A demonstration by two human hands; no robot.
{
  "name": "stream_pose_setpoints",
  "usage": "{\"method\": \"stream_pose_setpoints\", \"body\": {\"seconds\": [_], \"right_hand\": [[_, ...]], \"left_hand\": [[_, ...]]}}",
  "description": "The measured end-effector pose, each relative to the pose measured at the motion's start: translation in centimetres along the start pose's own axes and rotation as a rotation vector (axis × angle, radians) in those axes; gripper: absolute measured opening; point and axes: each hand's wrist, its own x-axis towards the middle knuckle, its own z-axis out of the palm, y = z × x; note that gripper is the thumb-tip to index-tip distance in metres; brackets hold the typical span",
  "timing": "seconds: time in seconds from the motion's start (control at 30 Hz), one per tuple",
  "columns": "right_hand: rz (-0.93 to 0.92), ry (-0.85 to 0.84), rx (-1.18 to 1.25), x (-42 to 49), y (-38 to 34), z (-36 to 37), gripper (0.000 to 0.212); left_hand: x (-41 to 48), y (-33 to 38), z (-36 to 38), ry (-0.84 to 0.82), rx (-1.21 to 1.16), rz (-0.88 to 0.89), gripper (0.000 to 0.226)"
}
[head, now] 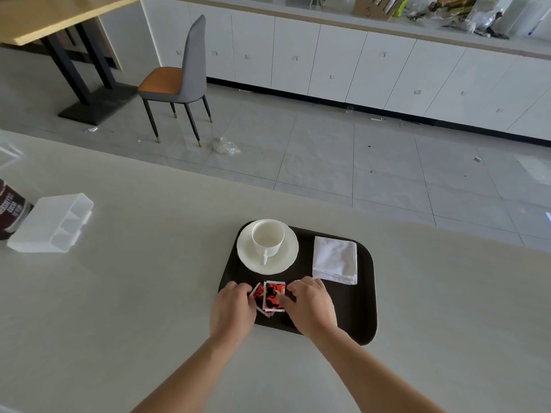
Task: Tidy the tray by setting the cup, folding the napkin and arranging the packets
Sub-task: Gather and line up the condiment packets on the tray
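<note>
1. Dark tray [362, 308] on the pale counter [149, 293] holds everything: white cup [267, 238] upright on its saucer [286, 259], handle twd the person, just beyond the hands; cup looks empty
2. Folded white napkin [335, 259] lies flat beyond & right of the right hand [313, 305], apart from saucer
3. Red/black packets [272, 296] overlap in a small pile betw both hands, near tray's front edge
4. Left hand [232, 310] pinches the pile's left side, fingers curled closed on it; right hand's fingertips [290, 292] press the pile's right side, thumb hidden, so can't tell if it truly grips
5. Bare tray right of right hand; wide bare counter left & right of tray
6. Far left of grip: clear plastic organiser [53, 223], brown cocoa tin [12, 208] behind it, well apart from the tray
</note>
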Motion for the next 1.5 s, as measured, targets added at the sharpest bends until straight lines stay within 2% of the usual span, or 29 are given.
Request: {"method": "stream_pose_setpoints", "body": {"seconds": [0.13,0.23,0.37,0.53,0.7,0.87,0.97,1.03,1.13,1.3,1.37,1.47,1.5], "right_hand": [[-0.100,-0.038,-0.111,0.3,-1.1,0.5,0.026],[-0.169,-0.077,-0.041,0.1,-0.9,1.2,0.032],[-0.124,-0.055,0.086,-0.2,-1.0,1.5,0.035],[-0.036,-0.093,0.054,0.3,-2.0,1.3,0.019],[0.115,-0.131,0.096,0.2,-2.1,1.3,0.028],[0.152,-0.082,0.138,-0.2,-1.9,0.9,0.033],[0.119,0.004,0.084,-1.1,-0.7,0.1,0.030],[0.161,0.058,0.032,-1.9,1.3,-0.8,0.025],[0.298,0.026,-0.043,-3.1,4.2,-1.8,0.027],[0.282,-0.072,-0.048,-3.5,4.6,-1.4,0.041],[0.310,-0.069,0.025,-3.3,4.6,-1.6,0.034],[0.377,-0.083,0.163,-3.0,5.1,-2.2,0.006],[0.414,-0.082,0.255,-2.9,5.4,-2.4,0.003]], "left_hand": [[0.2,1.2,0.3,-0.065,0.012,-0.061,0.019],[0.5,1.2,0.4,-0.029,-0.163,-0.163,0.025],[0.4,0.8,0.5,-0.019,-0.340,-0.307,0.037],[0.5,1.1,0.7,-0.052,-0.360,-0.348,0.043],[1.3,1.5,0.6,-0.134,-0.354,-0.292,0.042],[1.6,1.7,0.8,-0.249,-0.381,-0.207,0.040],[1.3,1.1,1.1,-0.175,-0.298,-0.107,0.036],[0.7,0.9,1.6,-0.119,-0.181,-0.013,0.047],[-0.1,1.3,2.5,-0.117,-0.067,0.049,0.067],[-0.5,1.7,3.4,-0.047,0.010,0.077,0.069],[-0.4,1.5,3.3,-0.045,0.000,0.077,0.068],[-0.3,1.5,3.1,-0.049,-0.006,0.074,0.069],[-0.4,1.6,3.1,-0.051,-0.005,0.072,0.069]]}}
